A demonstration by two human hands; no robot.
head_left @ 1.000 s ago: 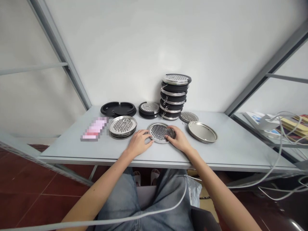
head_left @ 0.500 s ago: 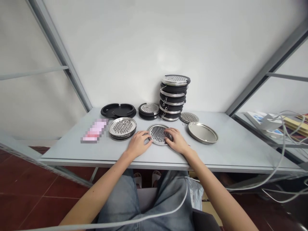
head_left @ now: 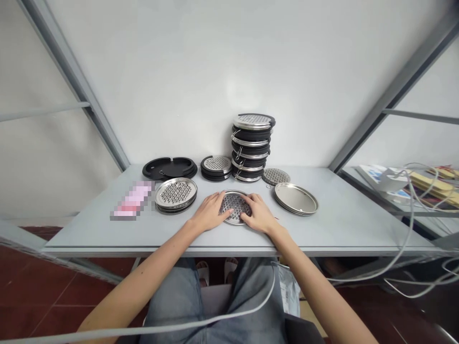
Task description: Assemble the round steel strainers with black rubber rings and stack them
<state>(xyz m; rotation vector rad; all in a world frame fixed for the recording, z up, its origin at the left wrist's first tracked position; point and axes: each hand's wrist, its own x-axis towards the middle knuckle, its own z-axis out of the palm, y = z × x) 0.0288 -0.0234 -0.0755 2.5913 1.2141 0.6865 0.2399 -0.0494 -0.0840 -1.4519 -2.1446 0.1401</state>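
Note:
A round metal grater plate [head_left: 235, 207] with a raised rim and rows of holes lies on the table in front of me. My left hand [head_left: 212, 210] grips its left side, with the thumb over the rim and the fingers along the outer edge. On the right side, my right hand [head_left: 258, 212] holds the rim, its thumb reaching in over the holed surface. To the left sits a short stack of similar grater plates [head_left: 176, 193]. Shallow metal trays [head_left: 296, 198] with plain bottoms are stacked to the right.
Black ring-shaped parts [head_left: 169, 168] lie at the back left. Behind the plate are a small pile of black-rimmed graters [head_left: 216, 167] and a tall stack with wire clips [head_left: 253, 147]. Flat perforated discs [head_left: 276, 176] sit beside it. White cables [head_left: 410, 239] hang at the right.
Both hands have closed in on the plate, with the thumbs now over its rim. The plate has come slightly nearer to me. The view has shifted a little.

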